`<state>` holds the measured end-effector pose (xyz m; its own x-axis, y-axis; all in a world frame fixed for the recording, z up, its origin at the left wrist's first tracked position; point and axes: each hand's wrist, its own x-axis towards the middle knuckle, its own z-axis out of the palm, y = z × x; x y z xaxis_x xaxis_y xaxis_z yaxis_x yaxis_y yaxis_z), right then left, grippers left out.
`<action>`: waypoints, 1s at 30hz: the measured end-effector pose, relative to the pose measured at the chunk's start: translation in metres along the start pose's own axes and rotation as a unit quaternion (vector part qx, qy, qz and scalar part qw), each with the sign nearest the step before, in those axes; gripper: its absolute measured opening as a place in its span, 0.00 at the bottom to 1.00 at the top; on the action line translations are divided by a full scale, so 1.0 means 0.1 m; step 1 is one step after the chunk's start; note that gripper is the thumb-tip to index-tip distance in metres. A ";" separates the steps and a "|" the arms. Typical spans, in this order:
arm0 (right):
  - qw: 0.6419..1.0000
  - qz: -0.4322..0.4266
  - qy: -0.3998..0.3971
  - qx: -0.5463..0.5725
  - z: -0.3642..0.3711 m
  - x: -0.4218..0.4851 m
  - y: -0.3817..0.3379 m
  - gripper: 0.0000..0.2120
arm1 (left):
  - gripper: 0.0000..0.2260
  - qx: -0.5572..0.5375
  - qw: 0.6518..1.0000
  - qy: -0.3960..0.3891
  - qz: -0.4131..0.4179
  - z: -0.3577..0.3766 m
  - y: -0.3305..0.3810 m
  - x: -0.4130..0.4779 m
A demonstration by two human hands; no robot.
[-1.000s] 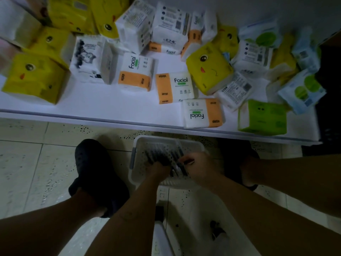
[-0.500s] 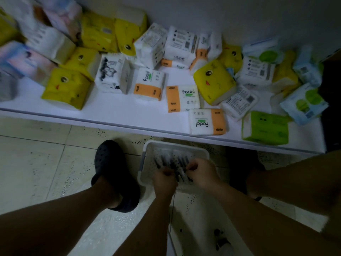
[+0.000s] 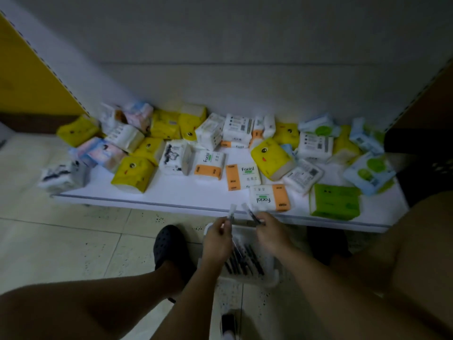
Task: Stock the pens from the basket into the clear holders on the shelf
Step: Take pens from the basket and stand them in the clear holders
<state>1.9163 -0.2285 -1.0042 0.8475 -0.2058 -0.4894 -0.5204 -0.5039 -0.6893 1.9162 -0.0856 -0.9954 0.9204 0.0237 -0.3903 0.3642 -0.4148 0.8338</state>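
- A pen [image 3: 232, 212] is pinched in the left hand [image 3: 217, 239] and a second pen [image 3: 250, 213] in the right hand [image 3: 270, 235], both above the white basket [image 3: 272, 277] on the floor [image 3: 73, 241], where more pens [image 3: 242, 262] lie.
- Both grips look fingertip-light; a slip could send a pen rolling across the floor.
- No clear holders are in view: the shelf [image 3: 186, 191] ahead carries tissue packs [image 3: 269, 198], so pens could end up misplaced among them.
- Dim light may hide a dropped pen.
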 end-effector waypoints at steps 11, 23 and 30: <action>0.959 -0.199 0.103 0.174 -0.76 -0.56 -0.78 0.08 | 0.09 -0.068 0.984 0.042 0.157 -0.28 1.21 -0.38; 0.874 -0.328 0.260 0.246 -1.98 -1.34 -1.36 0.11 | 0.07 -0.175 0.931 -0.037 0.318 -0.09 2.74 -1.03; 0.834 -0.391 0.318 0.227 -2.76 -1.87 -1.63 0.09 | 0.06 -0.151 0.882 -0.047 0.443 -0.10 3.59 -1.40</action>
<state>1.8717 -0.3398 -0.6528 0.7559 -0.4390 0.4857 0.3526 -0.3521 -0.8670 1.9199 -0.2287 -0.6375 0.8522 -0.2693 0.4486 -0.4582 0.0298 0.8883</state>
